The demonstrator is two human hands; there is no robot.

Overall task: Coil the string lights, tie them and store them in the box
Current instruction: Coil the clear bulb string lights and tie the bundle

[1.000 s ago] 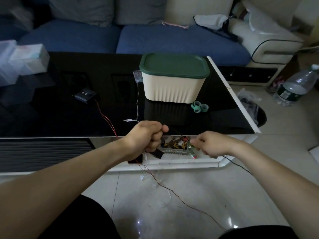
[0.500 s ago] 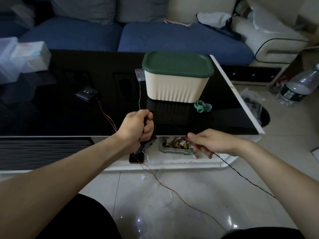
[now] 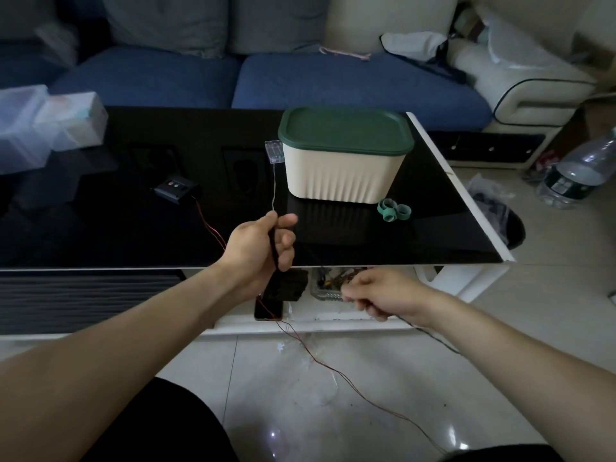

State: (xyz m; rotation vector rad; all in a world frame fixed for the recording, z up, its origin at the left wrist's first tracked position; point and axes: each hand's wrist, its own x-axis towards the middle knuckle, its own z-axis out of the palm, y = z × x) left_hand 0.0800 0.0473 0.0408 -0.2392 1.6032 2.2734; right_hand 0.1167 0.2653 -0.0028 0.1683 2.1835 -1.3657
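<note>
Above the near edge of the table (image 3: 100,228), the left hand (image 3: 263,248) curls round a dark coil of the string lights (image 3: 274,248), whose thin lead runs up and away to a clear battery case (image 3: 274,151) beside the box (image 3: 343,171). The box stands shut under its green lid (image 3: 345,130); its contents are hidden. Lower right, the right hand (image 3: 380,295) pinches the black wire (image 3: 433,335) trailing to the floor.
</note>
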